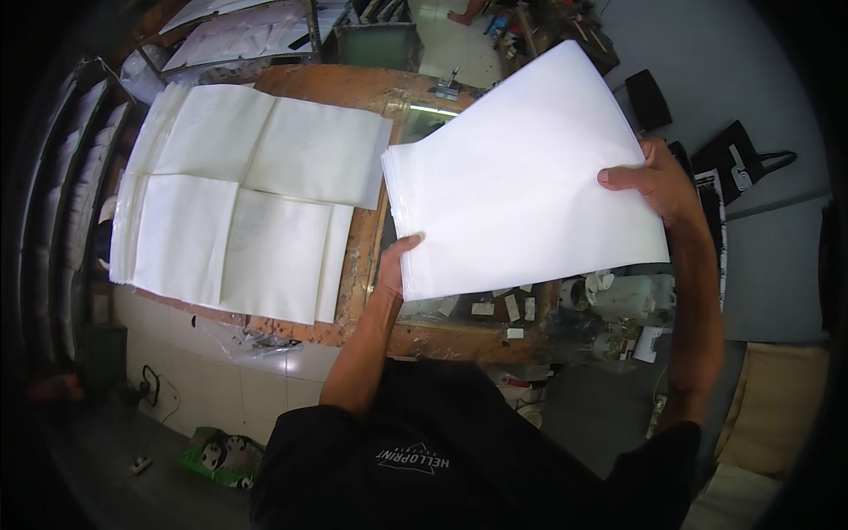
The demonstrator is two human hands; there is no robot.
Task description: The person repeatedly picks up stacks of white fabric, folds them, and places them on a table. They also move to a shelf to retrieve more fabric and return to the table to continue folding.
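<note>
Both of my hands hold a large white stack of sheets [521,185], lifted and tilted above the right half of the worktable. My left hand [395,265] grips its lower left edge, thumb on top, where several layered edges show. At the right edge my right hand [649,181] pinches the stack, thumb on the upper face and fingers behind, out of sight. Whether these are sheets or flat bags I cannot tell. To the left, overlapping piles of similar white sheets [190,221] cover much of the table.
The worn brown wooden table [309,84] has a glass panel with small white pieces [512,307] near its front edge. A metal clamp [448,86] sits at the far edge. Jars and a clear container [632,296] stand at right. Drying racks [75,177] line the left side.
</note>
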